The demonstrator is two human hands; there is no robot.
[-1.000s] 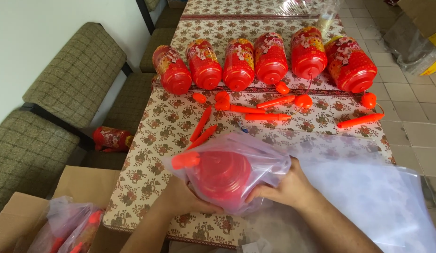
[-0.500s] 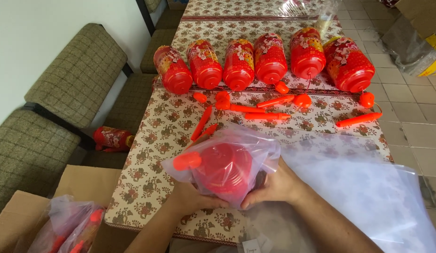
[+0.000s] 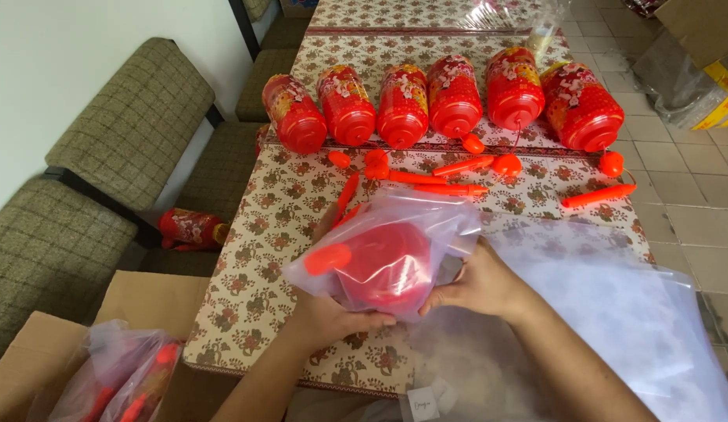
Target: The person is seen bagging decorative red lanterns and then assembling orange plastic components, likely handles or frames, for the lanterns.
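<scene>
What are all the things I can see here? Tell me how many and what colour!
Lanterns: six, red, in a row across the table.
Handle sticks: several, orange-red, loose in front of the lanterns.
Bagged lantern: one, red in a clear bag, held over the table.
Plastic sheet: clear, right side of the table.
Cardboard box: one, brown, bottom left, holding filled bags.
Fallen lantern: one, red, on the chair seat.
Chairs: olive check, left.
Left hand: under the bag.
Right hand: at its right edge.

left hand [image 3: 326,319] | right hand [image 3: 480,286] | grip bagged lantern [image 3: 383,258] (red, folded)
</scene>
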